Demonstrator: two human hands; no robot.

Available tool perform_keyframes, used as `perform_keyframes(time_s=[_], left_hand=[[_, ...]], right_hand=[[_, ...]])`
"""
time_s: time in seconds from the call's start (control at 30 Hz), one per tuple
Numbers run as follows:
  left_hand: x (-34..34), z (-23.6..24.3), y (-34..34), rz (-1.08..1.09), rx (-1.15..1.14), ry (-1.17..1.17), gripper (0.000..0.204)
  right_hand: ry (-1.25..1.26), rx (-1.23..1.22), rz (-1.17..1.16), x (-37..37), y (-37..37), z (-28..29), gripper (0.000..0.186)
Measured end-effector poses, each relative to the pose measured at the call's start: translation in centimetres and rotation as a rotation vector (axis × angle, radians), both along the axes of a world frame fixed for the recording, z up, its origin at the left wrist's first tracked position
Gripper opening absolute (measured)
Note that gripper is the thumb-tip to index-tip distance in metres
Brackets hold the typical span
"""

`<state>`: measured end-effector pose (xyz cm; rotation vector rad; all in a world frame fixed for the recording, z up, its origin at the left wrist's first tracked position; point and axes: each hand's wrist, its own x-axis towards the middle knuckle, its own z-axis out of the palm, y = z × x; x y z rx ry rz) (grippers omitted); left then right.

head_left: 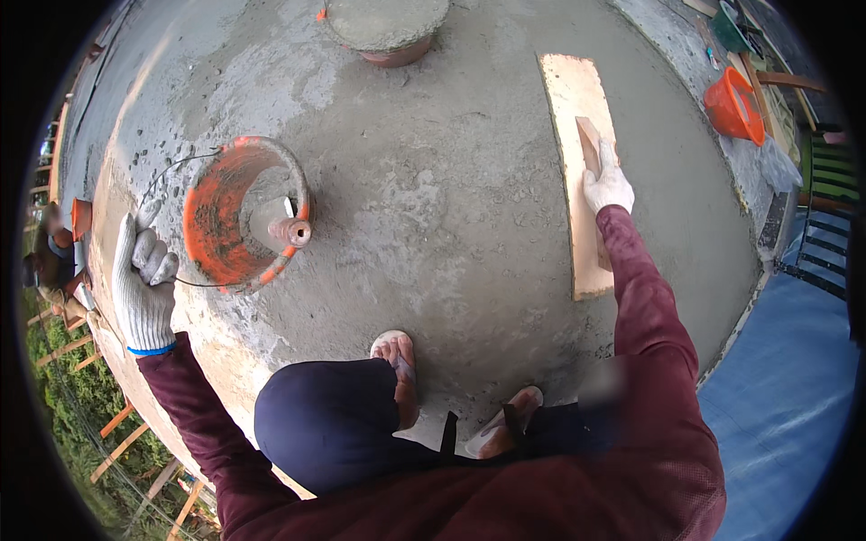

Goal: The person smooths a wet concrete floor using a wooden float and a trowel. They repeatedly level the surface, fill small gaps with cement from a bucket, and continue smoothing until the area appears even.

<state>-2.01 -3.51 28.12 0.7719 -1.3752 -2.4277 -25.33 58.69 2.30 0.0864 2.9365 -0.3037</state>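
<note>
My right hand, in a white glove, is wrapped round the handle of a long wooden float that lies flat on wet grey concrete. My left hand, in a white knitted glove with a blue cuff, has its fingers curled at the wire handle of an orange bucket. The bucket is smeared with cement and has some liquid in it. A tool with a round handle leans inside against the rim; its lower part is hard to make out.
Concrete spreads around my sandalled feet. A tub full of grey mix stands ahead. At right are an orange bucket, a green container and blue sheeting. A person is at the far left, beyond the slab edge.
</note>
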Motion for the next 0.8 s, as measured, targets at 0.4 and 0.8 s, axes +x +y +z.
perform_keyframes(time_s=[0.4,0.8], left_hand=[[6.3,-8.7,-13.1,0.042,-0.501,-0.386,0.041],[-3.1,0.6,21.7,-0.513,-0.825,0.113,0.057]], right_hand=[[-0.259,0.155,0.243,13.1,-1.6,0.1,0.075],[-0.326,-0.203,0.666,21.5,-13.6,0.7,0.073]])
